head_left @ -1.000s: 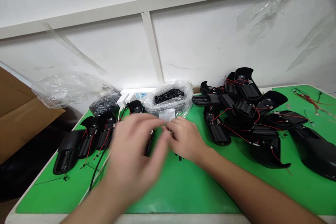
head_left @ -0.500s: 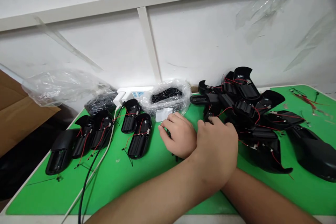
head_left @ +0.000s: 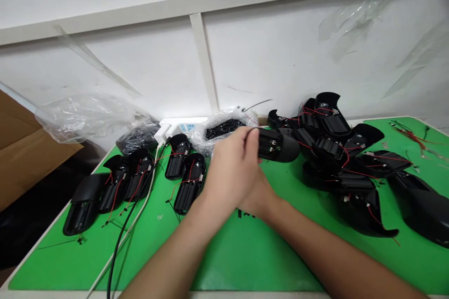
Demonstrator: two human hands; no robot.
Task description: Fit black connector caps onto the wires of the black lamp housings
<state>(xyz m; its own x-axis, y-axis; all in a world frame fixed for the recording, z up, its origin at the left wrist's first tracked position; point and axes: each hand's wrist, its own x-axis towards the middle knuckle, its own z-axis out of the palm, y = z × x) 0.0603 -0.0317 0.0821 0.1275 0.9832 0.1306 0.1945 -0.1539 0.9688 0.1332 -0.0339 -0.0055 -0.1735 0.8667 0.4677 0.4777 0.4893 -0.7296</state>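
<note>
My left hand is closed around one end of a black plastic housing, thumb on top, holding it above the mat. A thin dark wire sticks up beyond the housing. My right hand is just under and behind the left, its fingers hidden, so I cannot tell whether it touches the housing. Several small black parts lie on the green mat below my hands. Beyond them sits a clear plastic bag of small black pieces, partly covered by my left hand.
A pile of black housings with red wires fills the right side. More housings lie at left, beside a black cable and a white one. A white power strip stands against the wall. Loose wires lie far right.
My left hand has come back from the pile on the right, bringing a housing with it. My arms are less crossed, and the right hand is now mostly behind the left.
</note>
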